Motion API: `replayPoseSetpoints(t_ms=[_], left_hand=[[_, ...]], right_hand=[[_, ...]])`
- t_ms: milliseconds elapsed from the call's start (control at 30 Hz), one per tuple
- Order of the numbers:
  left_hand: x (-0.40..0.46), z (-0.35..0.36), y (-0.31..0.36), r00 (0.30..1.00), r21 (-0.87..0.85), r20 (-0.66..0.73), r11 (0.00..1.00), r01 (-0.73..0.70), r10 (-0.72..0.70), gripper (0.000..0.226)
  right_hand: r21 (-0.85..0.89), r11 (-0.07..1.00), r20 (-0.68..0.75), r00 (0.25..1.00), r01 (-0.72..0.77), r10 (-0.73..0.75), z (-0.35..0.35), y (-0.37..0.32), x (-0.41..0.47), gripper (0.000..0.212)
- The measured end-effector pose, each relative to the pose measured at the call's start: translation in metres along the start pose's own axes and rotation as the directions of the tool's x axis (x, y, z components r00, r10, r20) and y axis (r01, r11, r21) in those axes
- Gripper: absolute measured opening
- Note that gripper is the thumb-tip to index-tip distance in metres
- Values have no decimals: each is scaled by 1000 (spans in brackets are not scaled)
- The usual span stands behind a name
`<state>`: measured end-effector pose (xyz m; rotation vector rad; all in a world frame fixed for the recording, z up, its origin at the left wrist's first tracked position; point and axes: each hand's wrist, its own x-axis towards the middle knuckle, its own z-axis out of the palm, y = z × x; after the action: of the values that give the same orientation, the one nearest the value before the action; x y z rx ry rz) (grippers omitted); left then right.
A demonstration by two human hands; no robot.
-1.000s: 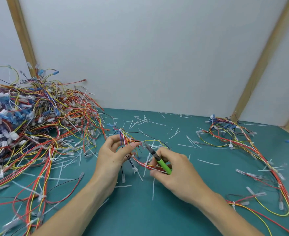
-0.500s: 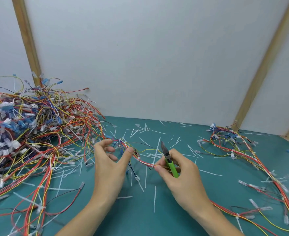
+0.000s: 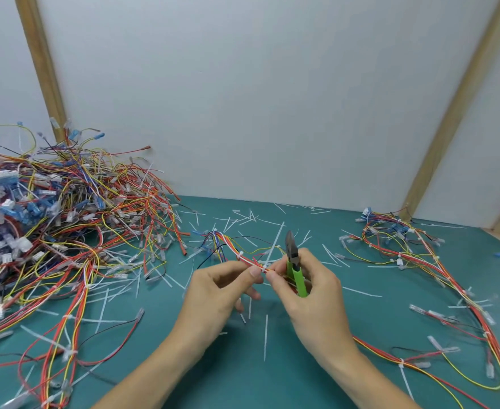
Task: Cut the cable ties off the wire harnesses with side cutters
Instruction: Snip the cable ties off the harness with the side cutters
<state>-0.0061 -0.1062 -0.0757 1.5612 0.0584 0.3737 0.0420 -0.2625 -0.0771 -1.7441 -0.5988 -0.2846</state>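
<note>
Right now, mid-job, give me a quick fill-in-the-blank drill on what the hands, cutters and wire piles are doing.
1. The right hand holds cutters with handles coloured ____.
2. The cutters' tip points ____, off the harness.
3. Both hands, the left hand too, pinch one ____ between them.
4. The largest pile of wires lies on the ____ side of the mat.

Missing words: green; up; harness; left

Matt teal table (image 3: 242,379), wooden battens (image 3: 40,69), green plastic-handled side cutters (image 3: 296,270).
</note>
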Motion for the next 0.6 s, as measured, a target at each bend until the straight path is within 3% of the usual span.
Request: replayPoseSetpoints(t_ms=[200, 433, 533, 600], left_hand=[[1, -1, -1, 994, -89, -35, 991, 96, -99, 28], [3, 0, -2, 990, -161, -84, 982, 98, -113, 15], [3, -1, -3, 991, -143, -108, 987, 67, -83, 8], [4, 0, -5, 989, -110, -139, 993, 39, -54, 8]], right_hand=[[21, 1000, 66, 998, -10, 9, 5, -2, -5, 10], [343, 939, -242, 966, 2, 87, -8, -13, 6, 36], [464, 883, -173, 971, -66, 163, -20, -13, 13, 44], [452, 879, -77, 975, -154, 210, -23, -11, 16, 47]])
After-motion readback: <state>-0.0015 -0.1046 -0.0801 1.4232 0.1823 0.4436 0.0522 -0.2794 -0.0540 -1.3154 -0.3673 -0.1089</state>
